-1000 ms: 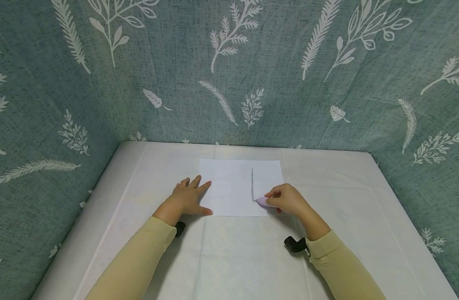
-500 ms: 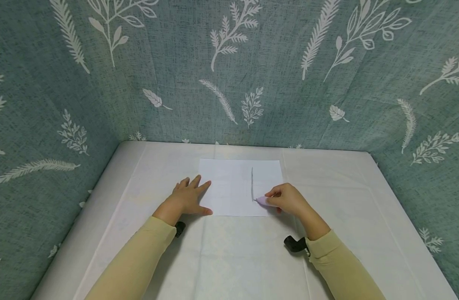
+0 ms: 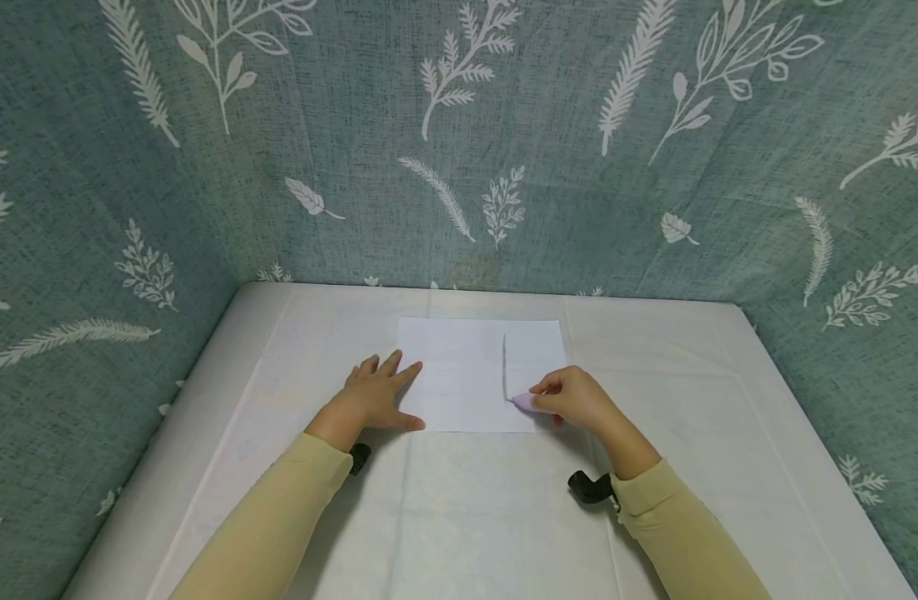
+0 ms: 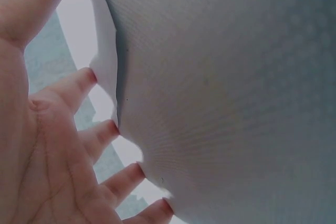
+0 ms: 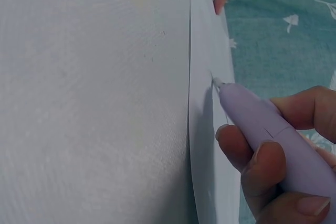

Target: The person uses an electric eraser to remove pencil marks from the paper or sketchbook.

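Far leafy fabric walling white table, left hand resting fingers apart on paper, right hand pinching pen

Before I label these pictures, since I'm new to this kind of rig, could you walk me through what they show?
There is no machine working here, just a person's two bare hands. The wide view comes from a camera worn on the head; the two close-ups come from one on each wrist. On the white surface lies a sheet of white paper with a dark line on it. The right hand holds a lilac pen, its tip at the line's lower end. The left hand, fingers spread, rests at the paper's left side and holds nothing.
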`<control>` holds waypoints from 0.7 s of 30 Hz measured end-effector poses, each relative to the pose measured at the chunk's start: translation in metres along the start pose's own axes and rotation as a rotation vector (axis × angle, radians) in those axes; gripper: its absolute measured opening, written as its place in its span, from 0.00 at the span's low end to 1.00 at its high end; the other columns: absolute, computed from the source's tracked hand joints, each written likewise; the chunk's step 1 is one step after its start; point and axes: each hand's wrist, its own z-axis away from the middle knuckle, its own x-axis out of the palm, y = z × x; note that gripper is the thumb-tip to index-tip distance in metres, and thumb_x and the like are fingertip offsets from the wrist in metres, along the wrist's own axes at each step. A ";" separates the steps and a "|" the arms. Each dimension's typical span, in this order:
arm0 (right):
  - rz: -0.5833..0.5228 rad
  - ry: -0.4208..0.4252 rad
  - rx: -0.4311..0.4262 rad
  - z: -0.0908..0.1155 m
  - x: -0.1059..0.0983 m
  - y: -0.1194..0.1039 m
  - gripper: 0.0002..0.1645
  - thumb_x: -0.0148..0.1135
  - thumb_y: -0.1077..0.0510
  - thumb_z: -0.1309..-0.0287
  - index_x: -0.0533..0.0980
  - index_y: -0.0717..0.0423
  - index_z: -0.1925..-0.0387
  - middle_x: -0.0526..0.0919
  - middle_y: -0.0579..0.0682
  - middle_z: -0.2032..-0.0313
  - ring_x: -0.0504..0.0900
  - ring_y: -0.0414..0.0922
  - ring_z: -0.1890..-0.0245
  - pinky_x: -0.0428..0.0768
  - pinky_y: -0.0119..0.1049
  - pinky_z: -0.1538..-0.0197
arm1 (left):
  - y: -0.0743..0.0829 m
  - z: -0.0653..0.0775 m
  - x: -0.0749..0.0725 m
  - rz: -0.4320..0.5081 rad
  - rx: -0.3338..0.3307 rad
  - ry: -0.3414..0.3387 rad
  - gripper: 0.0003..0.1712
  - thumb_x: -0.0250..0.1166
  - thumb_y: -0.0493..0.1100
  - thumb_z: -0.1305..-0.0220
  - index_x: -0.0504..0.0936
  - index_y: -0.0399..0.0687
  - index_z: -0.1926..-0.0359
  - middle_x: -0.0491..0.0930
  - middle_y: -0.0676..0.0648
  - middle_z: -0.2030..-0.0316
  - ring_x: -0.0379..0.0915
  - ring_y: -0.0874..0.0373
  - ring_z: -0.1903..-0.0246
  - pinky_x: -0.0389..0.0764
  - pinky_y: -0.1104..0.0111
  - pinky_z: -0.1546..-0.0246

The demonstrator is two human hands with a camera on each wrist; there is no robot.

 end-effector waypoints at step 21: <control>0.014 -0.014 -0.001 -0.004 -0.004 -0.003 0.12 0.66 0.59 0.42 0.86 0.59 0.58 0.83 0.49 0.79 0.77 0.41 0.86 0.69 0.33 0.78 | 0.004 0.004 -0.006 0.023 -0.002 -0.008 0.61 0.72 0.71 0.50 0.55 0.58 0.21 0.43 0.36 0.22 0.38 0.27 0.26 0.46 0.36 0.30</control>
